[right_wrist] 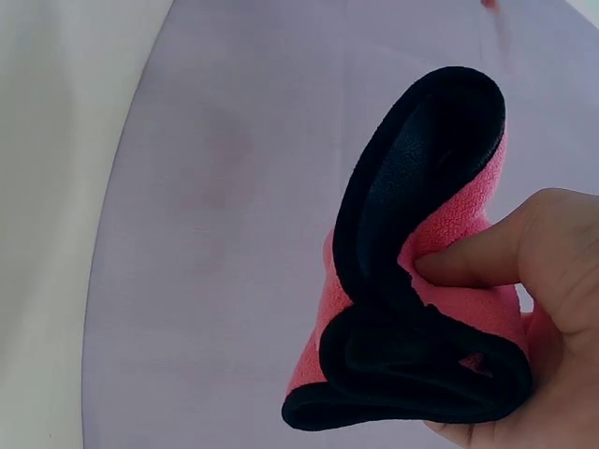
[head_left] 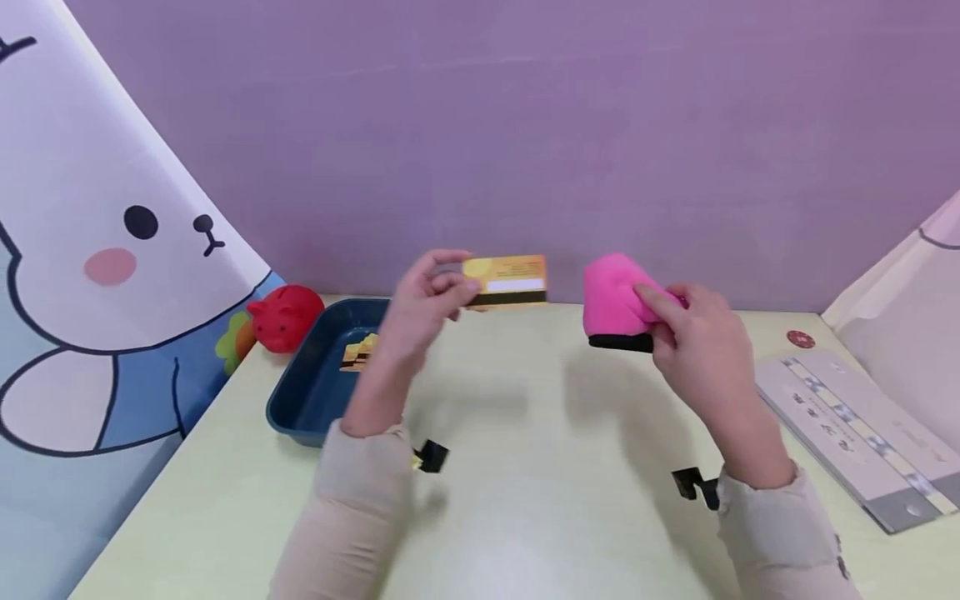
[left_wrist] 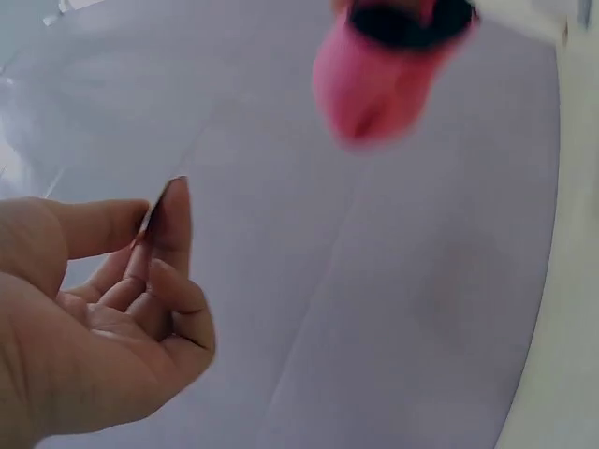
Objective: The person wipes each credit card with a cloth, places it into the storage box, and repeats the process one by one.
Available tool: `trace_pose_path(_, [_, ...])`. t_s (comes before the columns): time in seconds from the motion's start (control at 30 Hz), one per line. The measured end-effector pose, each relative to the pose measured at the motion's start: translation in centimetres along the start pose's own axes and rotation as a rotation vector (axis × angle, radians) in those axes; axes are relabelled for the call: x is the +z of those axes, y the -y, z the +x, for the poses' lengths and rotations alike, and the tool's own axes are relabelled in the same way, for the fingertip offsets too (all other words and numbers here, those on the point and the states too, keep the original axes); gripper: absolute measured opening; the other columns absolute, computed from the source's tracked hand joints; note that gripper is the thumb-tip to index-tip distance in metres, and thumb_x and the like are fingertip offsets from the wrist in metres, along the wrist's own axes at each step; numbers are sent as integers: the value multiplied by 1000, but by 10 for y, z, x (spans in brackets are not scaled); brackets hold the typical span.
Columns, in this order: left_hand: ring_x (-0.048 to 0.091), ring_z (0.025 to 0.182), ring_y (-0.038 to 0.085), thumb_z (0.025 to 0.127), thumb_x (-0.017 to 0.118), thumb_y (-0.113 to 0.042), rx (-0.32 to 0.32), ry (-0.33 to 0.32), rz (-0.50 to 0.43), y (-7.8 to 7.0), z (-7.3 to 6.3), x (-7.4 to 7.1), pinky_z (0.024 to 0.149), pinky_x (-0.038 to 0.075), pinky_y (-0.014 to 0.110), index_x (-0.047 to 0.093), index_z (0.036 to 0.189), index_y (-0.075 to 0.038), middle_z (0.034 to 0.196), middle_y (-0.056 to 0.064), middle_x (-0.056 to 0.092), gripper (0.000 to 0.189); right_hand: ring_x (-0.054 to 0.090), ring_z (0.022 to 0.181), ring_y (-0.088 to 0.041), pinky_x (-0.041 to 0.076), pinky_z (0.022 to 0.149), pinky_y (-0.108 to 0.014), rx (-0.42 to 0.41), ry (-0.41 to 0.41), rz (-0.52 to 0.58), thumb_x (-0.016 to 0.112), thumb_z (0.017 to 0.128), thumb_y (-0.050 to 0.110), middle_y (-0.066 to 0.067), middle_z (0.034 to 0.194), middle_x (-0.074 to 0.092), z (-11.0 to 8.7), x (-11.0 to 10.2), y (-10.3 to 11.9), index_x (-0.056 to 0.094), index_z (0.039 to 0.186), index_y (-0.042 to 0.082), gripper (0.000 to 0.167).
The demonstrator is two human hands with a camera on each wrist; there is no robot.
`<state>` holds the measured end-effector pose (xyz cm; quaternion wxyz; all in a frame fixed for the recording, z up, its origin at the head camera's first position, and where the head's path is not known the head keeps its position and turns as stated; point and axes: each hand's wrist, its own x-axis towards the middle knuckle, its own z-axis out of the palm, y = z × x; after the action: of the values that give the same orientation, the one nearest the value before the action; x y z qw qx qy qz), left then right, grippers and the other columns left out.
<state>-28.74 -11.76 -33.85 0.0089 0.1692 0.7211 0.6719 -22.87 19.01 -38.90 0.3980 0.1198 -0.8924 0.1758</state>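
My left hand (head_left: pixel 423 304) pinches a yellow card (head_left: pixel 510 281) with a dark stripe between thumb and fingers, raised above the table. The left wrist view shows this card edge-on, a thin dark sliver (left_wrist: pixel 154 210) at the fingertips. Across from it, my right hand (head_left: pixel 701 342) grips a folded pink cloth (head_left: pixel 618 296) with black edging, also in the air. In the right wrist view the thumb presses into the pink cloth (right_wrist: pixel 459 304), and its black trim makes loops. A gap separates card and cloth.
A dark blue tray (head_left: pixel 281 408) with yellow cards (head_left: pixel 358 353) inside stands at the left, beside a red piggy bank (head_left: pixel 287 318). At the right lie a grey-white box (head_left: pixel 847 425) and a small red chip (head_left: pixel 801 339). A purple backdrop (head_left: pixel 525 150) rises behind the table.
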Motion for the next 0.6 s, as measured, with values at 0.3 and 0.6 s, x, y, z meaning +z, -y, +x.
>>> trace_pose_path(0.3, [59, 96, 23, 101, 61, -21, -235, -35, 554, 1, 17, -109, 73, 49, 25, 51, 139, -13, 122, 14, 59, 40, 54, 81, -44, 43, 61, -55, 11, -18, -5, 61, 83, -7, -25, 100, 64, 1, -12, -5, 73, 121, 10, 43])
trace_pose_path(0.6, [63, 75, 17, 99, 59, -12, -502, 157, 773, 41, 51, -154, 65, 51, 24, 50, 139, 0, 117, 23, 64, 43, 52, 88, -45, 41, 66, -56, 57, 10, 3, 60, 84, -6, -25, 104, 64, 2, -19, -6, 71, 124, 11, 45])
